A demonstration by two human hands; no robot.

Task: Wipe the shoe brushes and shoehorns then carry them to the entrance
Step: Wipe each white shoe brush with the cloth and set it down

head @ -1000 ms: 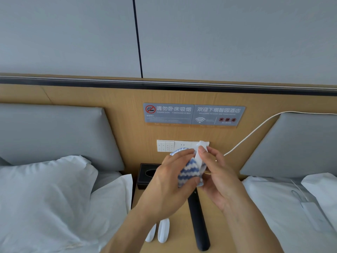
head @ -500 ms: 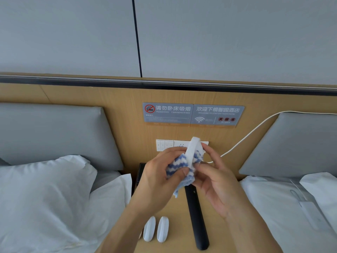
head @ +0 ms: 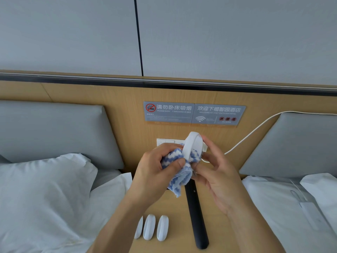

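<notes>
My left hand (head: 155,170) grips a blue-and-white striped cloth (head: 177,172) wrapped around the lower part of a white oval shoe brush (head: 192,145). My right hand (head: 215,172) holds that brush from the right, its upper end sticking up above the cloth. Both hands hover over the wooden nightstand (head: 175,212). On the nightstand lie three more white shoe brushes (head: 151,227) side by side and a long black shoehorn (head: 197,216) to their right.
A wooden headboard panel carries a sign plate (head: 193,114) and a switch plate (head: 164,142). White pillows (head: 42,194) cover the bed on the left. The right bed (head: 284,212) holds a white cable and adapter (head: 308,210). Grey cushions flank both sides.
The brush has been drawn upward out of the cloth, showing more of its white body. My view has tilted down slightly, bringing a third brush on the nightstand into sight.
</notes>
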